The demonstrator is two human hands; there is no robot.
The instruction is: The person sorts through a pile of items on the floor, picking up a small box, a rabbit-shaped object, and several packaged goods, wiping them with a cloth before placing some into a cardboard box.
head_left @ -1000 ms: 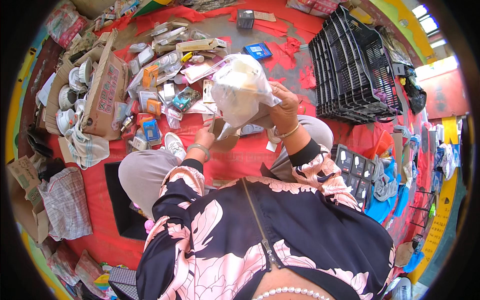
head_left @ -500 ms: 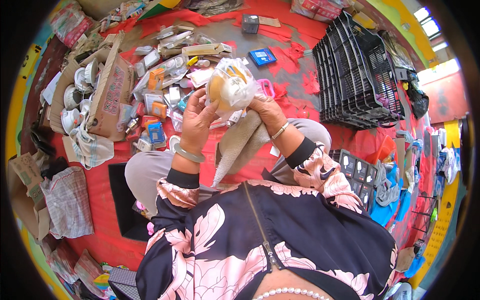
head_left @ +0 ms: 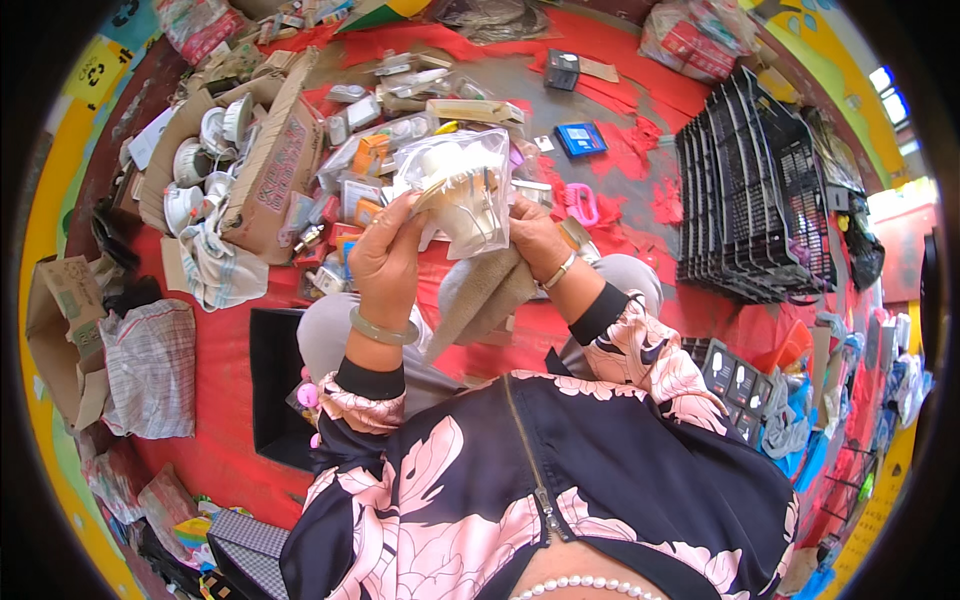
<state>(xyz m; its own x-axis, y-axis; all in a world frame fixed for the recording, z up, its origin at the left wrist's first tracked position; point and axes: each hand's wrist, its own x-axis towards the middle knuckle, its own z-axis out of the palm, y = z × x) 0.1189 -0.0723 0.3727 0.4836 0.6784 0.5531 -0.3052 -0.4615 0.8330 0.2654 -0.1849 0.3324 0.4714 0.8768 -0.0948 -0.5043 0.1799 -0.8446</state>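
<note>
A clear plastic bag [head_left: 490,228] holds a white item with a yellowish-brown part; its exact kind is hard to make out through the glare. My left hand [head_left: 386,248] pinches the bag's left side between thumb and fingers. On the opposite side, my right hand [head_left: 540,238] grips the bag, its fingers partly hidden behind the plastic. A grey-brown cloth [head_left: 485,295] hangs below the bag against my right hand, over my knees. Behind the bag spreads a pile of small packaged goods [head_left: 385,135].
To the left stands an open cardboard box [head_left: 275,180] with white round fittings and a striped cloth [head_left: 215,265]. A black plastic crate [head_left: 750,200] rises at the right. Beyond my right hand lie a pink handled thing [head_left: 581,204] and a blue packet [head_left: 580,140].
The bag has been turned in my hands: its round yellowish face showed before, and now the white contents show more side-on. The surroundings have shifted right in the view.
</note>
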